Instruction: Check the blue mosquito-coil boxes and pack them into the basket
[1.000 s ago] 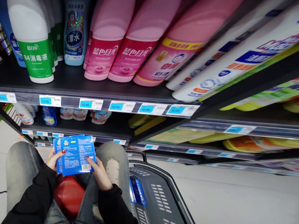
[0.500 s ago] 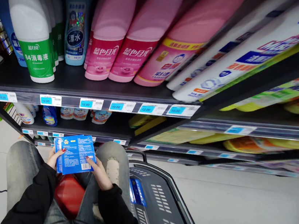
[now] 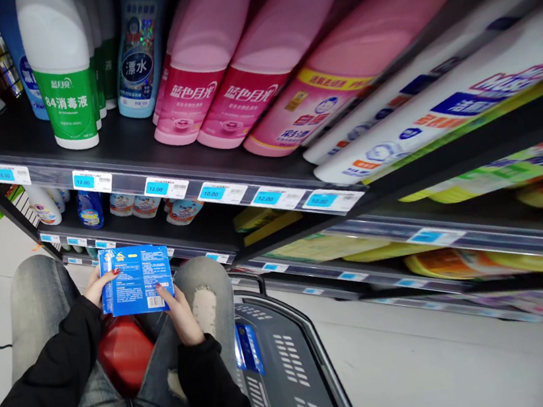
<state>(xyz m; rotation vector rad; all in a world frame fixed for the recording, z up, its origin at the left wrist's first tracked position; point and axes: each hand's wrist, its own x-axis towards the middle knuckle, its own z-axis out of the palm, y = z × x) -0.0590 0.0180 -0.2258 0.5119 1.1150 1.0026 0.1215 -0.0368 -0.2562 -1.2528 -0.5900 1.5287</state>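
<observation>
A flat blue package [image 3: 136,291] with white print and a barcode is held up between my knees, its printed face toward me. My left hand [image 3: 97,285] grips its left edge, thumb on the front. At the lower right corner my right hand [image 3: 183,315] holds it the same way, thumb beside the barcode. The other fingers of both hands are mostly hidden behind the package. A second blue edge shows at its left side; whether that is another package I cannot tell. Below it, a red object [image 3: 126,356] lies between my thighs.
A grey shopping basket [image 3: 291,354] stands on the floor at my right, with a blue packet [image 3: 248,348] inside. Ahead, a dark shelf [image 3: 134,151] carries white-and-green disinfectant bottles [image 3: 70,110], pink bottles [image 3: 188,101] and price tags. Lower shelves hold smaller bottles [image 3: 89,209].
</observation>
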